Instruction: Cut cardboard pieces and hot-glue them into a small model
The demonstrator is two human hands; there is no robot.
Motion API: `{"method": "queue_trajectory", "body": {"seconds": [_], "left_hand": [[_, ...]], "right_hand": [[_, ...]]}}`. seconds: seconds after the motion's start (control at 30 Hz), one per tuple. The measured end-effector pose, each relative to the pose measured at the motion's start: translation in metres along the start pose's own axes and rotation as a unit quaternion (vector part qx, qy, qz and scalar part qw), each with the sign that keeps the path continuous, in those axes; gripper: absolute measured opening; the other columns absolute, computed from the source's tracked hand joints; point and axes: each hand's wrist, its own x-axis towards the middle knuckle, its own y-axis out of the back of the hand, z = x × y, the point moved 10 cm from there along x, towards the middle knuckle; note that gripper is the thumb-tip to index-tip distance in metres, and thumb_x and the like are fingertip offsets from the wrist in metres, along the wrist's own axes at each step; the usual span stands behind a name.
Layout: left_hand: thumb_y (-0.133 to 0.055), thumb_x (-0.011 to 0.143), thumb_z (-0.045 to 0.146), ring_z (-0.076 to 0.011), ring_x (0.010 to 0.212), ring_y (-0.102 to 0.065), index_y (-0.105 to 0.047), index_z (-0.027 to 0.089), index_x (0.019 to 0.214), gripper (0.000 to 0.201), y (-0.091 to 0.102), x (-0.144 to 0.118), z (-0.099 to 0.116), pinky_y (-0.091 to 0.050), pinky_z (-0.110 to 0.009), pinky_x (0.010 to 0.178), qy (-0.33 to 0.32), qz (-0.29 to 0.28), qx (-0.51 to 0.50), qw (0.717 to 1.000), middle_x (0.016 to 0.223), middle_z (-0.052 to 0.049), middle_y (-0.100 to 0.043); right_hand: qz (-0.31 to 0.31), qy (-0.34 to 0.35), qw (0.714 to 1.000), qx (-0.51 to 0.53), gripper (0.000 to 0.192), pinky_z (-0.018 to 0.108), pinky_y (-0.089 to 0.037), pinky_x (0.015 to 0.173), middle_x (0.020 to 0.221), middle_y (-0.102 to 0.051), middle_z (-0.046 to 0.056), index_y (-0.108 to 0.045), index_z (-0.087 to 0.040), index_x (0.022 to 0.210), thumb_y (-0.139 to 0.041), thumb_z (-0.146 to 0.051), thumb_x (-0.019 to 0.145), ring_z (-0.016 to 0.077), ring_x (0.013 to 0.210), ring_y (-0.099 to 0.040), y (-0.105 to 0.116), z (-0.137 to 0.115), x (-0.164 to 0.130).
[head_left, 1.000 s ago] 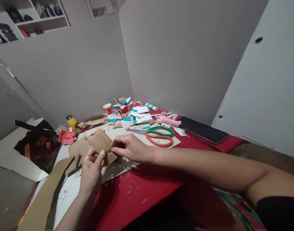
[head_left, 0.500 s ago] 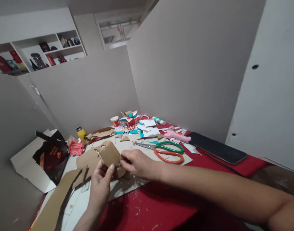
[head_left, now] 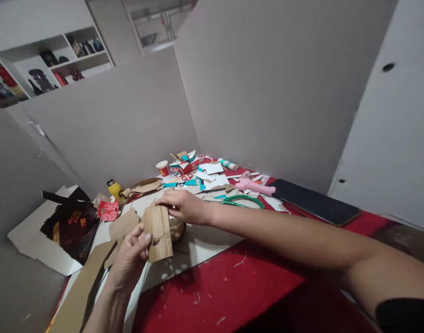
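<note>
A brown cardboard piece is held up between my two hands, one flat face toward me with a small dark hole low on it. My left hand pinches its left edge, thumb in front. My right hand grips its top edge with bent fingers. More brown card shows behind its right side, partly hidden. Under my right forearm lie large scissors, of which mainly the green handle shows. Flat cardboard lies on the white board just beyond my left hand.
A long cardboard strip and a torn black-and-white box lie at the left. Paper scraps, a paper cup, a yellow bottle, a pink tool and a black phone-like slab stand or lie farther back.
The cardboard piece has been turned upright so its flat, holed face shows. My right hand has moved up to its top edge, and my forearm now covers the scissors' orange handle and blades.
</note>
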Motion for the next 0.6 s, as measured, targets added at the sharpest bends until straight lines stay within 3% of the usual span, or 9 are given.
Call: {"method": "queue_trajectory", "body": {"seconds": [0.1,0.27,0.37,0.43,0.53,0.6], "left_hand": [[-0.082,0.062,0.028,-0.0169,0.063,-0.067,-0.062,0.021,0.103,0.046,0.006,0.002,-0.001,-0.046,-0.022,0.052,0.027,0.013,0.025,0.999,0.080,-0.005,-0.072],[-0.085,0.055,0.021,-0.0147,0.063,-0.066,-0.063,0.021,0.103,0.053,0.024,0.010,-0.002,-0.052,-0.023,0.060,0.078,0.024,0.056,0.995,0.076,-0.003,-0.070],[-0.084,0.059,0.019,-0.0062,0.046,-0.055,-0.058,0.022,0.113,0.060,0.036,0.017,-0.006,-0.041,-0.013,0.043,0.085,0.035,0.082,0.992,0.069,0.002,-0.065],[-0.081,0.065,0.020,-0.0032,0.039,-0.045,-0.049,0.024,0.127,0.070,0.040,0.022,-0.006,-0.032,-0.011,0.037,0.066,0.035,0.113,0.991,0.065,0.004,-0.062],[-0.076,0.072,0.020,-0.0073,0.048,-0.053,-0.034,0.030,0.140,0.080,0.041,0.027,0.000,-0.043,-0.016,0.046,0.005,0.044,0.156,0.987,0.067,0.005,-0.060],[-0.073,0.075,0.021,-0.0101,0.058,-0.059,-0.035,0.033,0.140,0.076,0.042,0.028,0.001,-0.050,-0.020,0.057,-0.018,0.047,0.180,0.982,0.073,0.003,-0.063]], "right_hand": [[-0.029,-0.020,0.999,0.010,0.021,0.032,-0.047,0.082,0.089,-0.069,0.010,-0.067,-0.012,0.091,-0.055,-0.002,0.077,0.0180,0.087,-0.063,-0.015,0.011,0.010],[-0.076,-0.076,0.993,0.040,0.023,0.027,-0.045,0.073,0.085,-0.070,0.007,-0.068,-0.010,0.089,-0.056,0.000,0.073,0.0164,0.079,-0.062,-0.033,0.031,0.014],[-0.109,-0.117,0.985,0.071,0.029,0.022,-0.044,0.068,0.081,-0.070,0.004,-0.068,-0.011,0.089,-0.054,0.004,0.070,0.0135,0.075,-0.061,-0.044,0.046,0.009],[-0.128,-0.145,0.977,0.089,0.029,0.021,-0.043,0.065,0.079,-0.069,0.002,-0.068,-0.011,0.087,-0.053,0.006,0.068,0.0122,0.073,-0.060,-0.051,0.057,0.005],[-0.153,-0.183,0.965,0.108,0.028,0.019,-0.041,0.058,0.073,-0.067,0.000,-0.068,-0.010,0.083,-0.052,0.006,0.067,0.0111,0.066,-0.057,-0.061,0.069,-0.003],[-0.165,-0.198,0.959,0.116,0.028,0.019,-0.039,0.055,0.070,-0.066,0.000,-0.068,-0.010,0.082,-0.052,0.006,0.066,0.0104,0.063,-0.056,-0.065,0.074,-0.006]]}}
